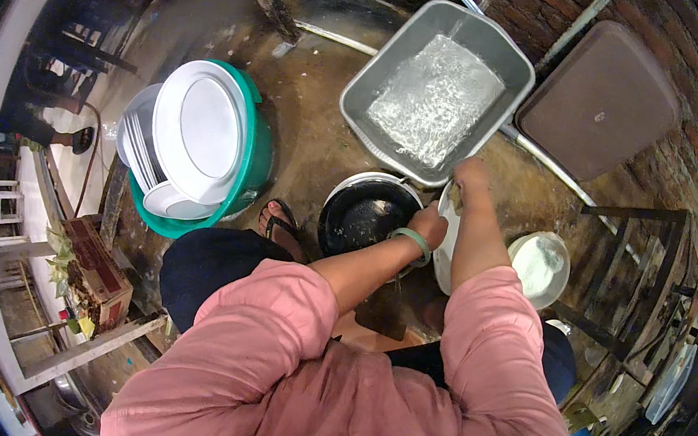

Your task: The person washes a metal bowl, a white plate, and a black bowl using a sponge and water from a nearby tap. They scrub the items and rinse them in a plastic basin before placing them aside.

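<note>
A white plate [443,252] is held on edge between my hands, seen nearly side-on. My left hand [429,227], with a pale green bangle at the wrist, grips its near left side. Against the plate's upper part, my right hand [472,178] is closed on a small yellowish scrubbing sponge [456,195], mostly hidden by the fingers. Just left of the plate stands a round container with a blackened inside [367,216] and a pale rim. To the right is a white bowl [539,268] of whitish, sudsy liquid.
Ahead stands a grey rectangular basin [355,106] with rippling water. A green tub [259,149] at the left holds several white plates [201,124] and bowls. A brown tray-like lid [604,102] leans on the brick wall. A wooden rack [625,263] stands right; a cardboard box [100,269] sits left.
</note>
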The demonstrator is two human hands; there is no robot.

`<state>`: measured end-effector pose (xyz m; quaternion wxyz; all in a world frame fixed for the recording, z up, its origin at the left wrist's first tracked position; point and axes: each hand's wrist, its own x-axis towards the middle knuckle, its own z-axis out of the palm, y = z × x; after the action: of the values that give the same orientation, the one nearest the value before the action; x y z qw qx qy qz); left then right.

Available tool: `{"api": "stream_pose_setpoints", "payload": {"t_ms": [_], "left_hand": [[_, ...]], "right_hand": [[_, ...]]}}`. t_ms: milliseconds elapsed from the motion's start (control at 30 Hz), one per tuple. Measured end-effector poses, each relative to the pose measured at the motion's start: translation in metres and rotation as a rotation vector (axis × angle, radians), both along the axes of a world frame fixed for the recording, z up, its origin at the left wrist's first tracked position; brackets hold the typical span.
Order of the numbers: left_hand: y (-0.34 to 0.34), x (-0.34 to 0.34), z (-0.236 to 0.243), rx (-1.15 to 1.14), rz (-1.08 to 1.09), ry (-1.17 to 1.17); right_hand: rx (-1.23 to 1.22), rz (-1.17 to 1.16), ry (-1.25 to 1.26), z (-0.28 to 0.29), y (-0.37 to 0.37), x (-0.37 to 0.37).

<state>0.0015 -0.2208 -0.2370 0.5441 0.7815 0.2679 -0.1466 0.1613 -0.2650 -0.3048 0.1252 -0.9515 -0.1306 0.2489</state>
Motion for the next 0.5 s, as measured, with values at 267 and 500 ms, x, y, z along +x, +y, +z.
{"api": "stream_pose_setpoints", "payload": {"t_ms": [267,500], "left_hand": [[0.024,-0.008,-0.036,-0.03,0.114,-0.018],[0.031,-0.003,-0.02,-0.021,0.139,-0.036]], "right_hand": [[0.766,-0.662,0.568,-0.01,0.032,0.005],[0.916,-0.839,0.689,0.042,0.047,-0.005]]}}
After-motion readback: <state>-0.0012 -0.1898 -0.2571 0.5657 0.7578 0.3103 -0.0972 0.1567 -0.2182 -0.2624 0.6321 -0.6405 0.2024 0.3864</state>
